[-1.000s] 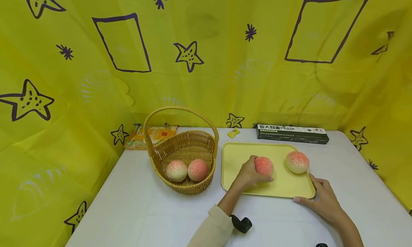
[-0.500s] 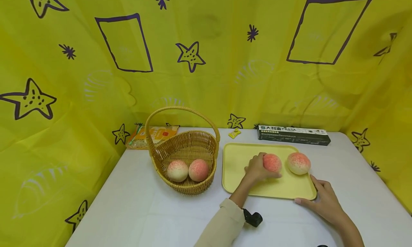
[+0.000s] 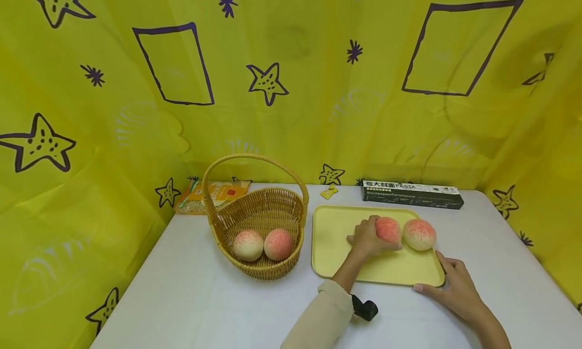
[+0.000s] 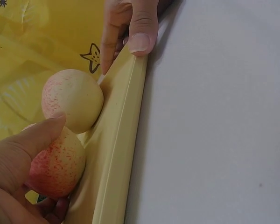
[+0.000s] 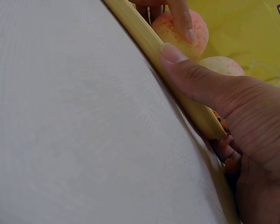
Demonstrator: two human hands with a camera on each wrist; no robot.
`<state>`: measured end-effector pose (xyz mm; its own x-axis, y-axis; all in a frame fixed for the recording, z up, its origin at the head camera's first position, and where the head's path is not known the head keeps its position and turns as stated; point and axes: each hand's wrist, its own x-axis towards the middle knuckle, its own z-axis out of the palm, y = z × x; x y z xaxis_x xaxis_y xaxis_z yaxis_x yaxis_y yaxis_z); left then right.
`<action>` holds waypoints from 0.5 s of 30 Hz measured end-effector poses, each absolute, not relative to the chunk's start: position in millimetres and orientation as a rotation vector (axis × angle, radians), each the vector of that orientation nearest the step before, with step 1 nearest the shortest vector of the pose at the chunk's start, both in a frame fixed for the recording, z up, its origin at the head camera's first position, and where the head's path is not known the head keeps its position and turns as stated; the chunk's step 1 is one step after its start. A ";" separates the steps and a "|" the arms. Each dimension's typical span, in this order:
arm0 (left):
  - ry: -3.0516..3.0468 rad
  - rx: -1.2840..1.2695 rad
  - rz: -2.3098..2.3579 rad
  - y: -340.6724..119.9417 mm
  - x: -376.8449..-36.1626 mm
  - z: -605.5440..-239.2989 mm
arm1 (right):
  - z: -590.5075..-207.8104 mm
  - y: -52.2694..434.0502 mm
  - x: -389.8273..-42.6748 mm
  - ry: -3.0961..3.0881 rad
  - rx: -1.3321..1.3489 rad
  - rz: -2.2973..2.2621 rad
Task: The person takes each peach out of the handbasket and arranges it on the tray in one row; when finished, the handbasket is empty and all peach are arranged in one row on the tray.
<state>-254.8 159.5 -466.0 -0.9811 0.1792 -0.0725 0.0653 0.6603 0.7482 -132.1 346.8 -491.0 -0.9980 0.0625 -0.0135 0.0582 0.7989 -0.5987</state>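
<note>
On the yellow tray [image 3: 332, 243], my left hand [image 3: 369, 239] grips a pink and cream peach [image 3: 388, 230], thumb on the near side. A second peach [image 3: 420, 235] sits just to its right, by the tray's right side. My right hand [image 3: 459, 291] holds the tray's near right corner, the thumb on the front rim and the fingers along the right edge. In the left wrist view the held peach [image 4: 56, 163] is low on the tray, close to the other peach [image 4: 74, 100]. The right wrist view has my right thumb [image 5: 196, 77] on the tray rim.
Left of the tray stands a wicker basket [image 3: 259, 207] with a tall handle and two peaches [image 3: 248, 245] inside. Behind it lies an orange food packet [image 3: 223, 191]. A small yellow wrapped candy [image 3: 329, 191] and a dark pasta box [image 3: 411, 195] lie along the back.
My left hand has moved to the right across the tray with its peach, bringing it close to the other peach. My right hand has stayed at the tray corner.
</note>
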 end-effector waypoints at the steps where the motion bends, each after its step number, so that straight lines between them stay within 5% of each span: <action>1: 2.737 0.205 1.220 160.5 -254.8 -465.9 | -490.7 346.8 -132.0 -2.974 -0.099 0.986; 15: 2.633 0.242 1.245 154.1 -256.8 -462.0 | -488.7 345.7 -131.3 -2.964 -0.076 0.998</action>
